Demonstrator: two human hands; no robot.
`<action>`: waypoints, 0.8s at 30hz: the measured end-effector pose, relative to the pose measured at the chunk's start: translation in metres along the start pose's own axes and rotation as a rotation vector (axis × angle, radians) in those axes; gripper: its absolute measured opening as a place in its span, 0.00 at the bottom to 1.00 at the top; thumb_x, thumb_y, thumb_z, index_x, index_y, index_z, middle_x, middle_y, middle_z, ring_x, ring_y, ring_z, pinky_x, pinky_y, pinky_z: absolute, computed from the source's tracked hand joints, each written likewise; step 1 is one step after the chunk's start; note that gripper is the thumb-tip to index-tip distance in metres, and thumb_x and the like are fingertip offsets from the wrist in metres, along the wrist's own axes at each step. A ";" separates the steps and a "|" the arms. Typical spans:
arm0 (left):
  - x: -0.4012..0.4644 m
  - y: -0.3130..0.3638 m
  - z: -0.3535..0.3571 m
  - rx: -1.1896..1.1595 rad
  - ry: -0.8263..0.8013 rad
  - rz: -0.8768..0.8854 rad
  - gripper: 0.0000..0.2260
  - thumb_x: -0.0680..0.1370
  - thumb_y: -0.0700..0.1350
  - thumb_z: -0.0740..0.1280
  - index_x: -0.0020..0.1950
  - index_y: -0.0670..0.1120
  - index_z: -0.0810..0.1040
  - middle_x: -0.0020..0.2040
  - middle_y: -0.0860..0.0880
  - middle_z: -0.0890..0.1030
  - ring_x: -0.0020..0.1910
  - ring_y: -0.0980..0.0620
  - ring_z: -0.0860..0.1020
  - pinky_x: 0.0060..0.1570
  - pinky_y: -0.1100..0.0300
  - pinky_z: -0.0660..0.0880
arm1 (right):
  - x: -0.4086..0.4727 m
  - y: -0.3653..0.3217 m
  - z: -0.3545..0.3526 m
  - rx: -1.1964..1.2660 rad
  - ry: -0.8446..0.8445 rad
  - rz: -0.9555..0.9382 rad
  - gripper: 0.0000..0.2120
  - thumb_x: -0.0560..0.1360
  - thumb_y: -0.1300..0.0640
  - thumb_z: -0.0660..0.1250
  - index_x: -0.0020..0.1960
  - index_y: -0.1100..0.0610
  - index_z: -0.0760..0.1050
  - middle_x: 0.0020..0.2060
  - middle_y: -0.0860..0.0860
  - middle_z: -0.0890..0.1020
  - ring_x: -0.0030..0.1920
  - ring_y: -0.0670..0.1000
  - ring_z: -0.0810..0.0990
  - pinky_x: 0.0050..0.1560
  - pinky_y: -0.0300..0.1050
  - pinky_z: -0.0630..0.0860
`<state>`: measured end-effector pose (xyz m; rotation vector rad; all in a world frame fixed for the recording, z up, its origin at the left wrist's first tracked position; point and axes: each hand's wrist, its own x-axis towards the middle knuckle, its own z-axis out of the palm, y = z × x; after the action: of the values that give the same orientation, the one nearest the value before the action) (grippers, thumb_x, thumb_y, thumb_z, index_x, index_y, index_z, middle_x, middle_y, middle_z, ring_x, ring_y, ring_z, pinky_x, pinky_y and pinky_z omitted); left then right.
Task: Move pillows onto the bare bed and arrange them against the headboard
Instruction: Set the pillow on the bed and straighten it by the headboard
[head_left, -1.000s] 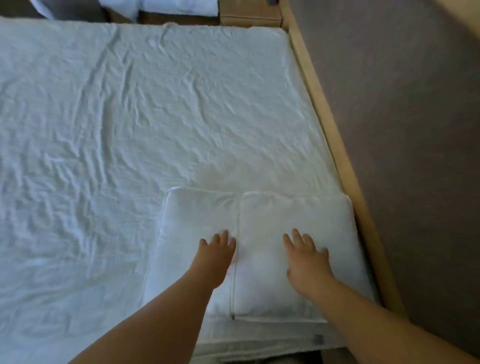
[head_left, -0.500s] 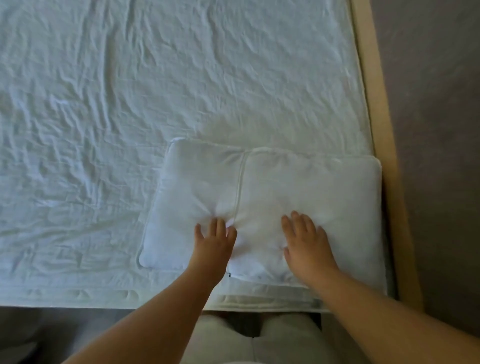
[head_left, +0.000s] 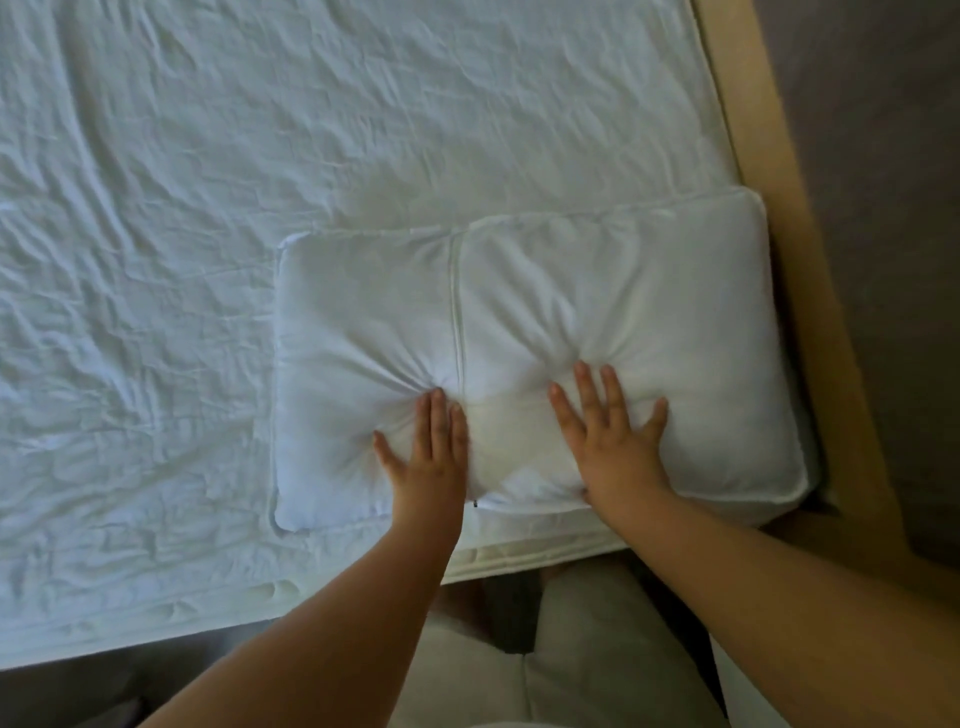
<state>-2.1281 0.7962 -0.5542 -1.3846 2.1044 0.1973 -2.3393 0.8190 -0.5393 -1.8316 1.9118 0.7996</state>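
Pillow (head_left: 613, 291) lies on bed (head_left: 208, 208); left hand (head_left: 428, 462) and right hand (head_left: 618, 452) press flat, fingers (head_left: 587, 389) spread, grasping nothing.

Left hand (head_left: 426, 457) and right hand (head_left: 613, 441) flat, fingers spread.

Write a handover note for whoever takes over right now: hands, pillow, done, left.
Left hand: open, palm flat, pressing into the pillow near its vertical seam.
Right hand: open, fingers spread, pressing the pillow's middle; fabric puckers around both hands.
Pillow: lies flat on the wrinkled white sheet, at the near edge of the bed, against the wooden side rail.
Done: one pillow is on the bed.
Left: no headboard and no other pillow in view, so I cannot confirm placement against it; fetch any remaining pillows and line them up.
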 end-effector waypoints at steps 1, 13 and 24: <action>0.004 0.000 0.003 0.002 0.014 -0.005 0.46 0.79 0.49 0.66 0.78 0.38 0.32 0.77 0.35 0.31 0.78 0.36 0.34 0.65 0.22 0.52 | 0.005 -0.003 0.004 0.023 0.019 0.013 0.53 0.77 0.51 0.69 0.77 0.48 0.25 0.75 0.57 0.24 0.77 0.62 0.30 0.64 0.83 0.47; 0.027 -0.015 -0.029 0.004 0.002 0.092 0.42 0.76 0.45 0.69 0.80 0.41 0.45 0.80 0.37 0.48 0.80 0.38 0.49 0.67 0.28 0.62 | 0.032 -0.006 -0.029 -0.028 0.098 -0.002 0.32 0.75 0.62 0.65 0.78 0.55 0.64 0.74 0.66 0.68 0.69 0.69 0.71 0.51 0.70 0.76; 0.013 -0.061 -0.146 -0.214 0.195 0.198 0.16 0.73 0.41 0.66 0.60 0.48 0.74 0.50 0.47 0.79 0.49 0.42 0.80 0.44 0.55 0.73 | -0.006 0.028 -0.153 0.097 0.096 -0.052 0.12 0.78 0.63 0.62 0.58 0.60 0.80 0.57 0.57 0.82 0.57 0.59 0.82 0.55 0.48 0.76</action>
<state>-2.1371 0.6959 -0.4318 -1.3605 2.4436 0.3916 -2.3490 0.7267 -0.4139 -1.8836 1.9167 0.6014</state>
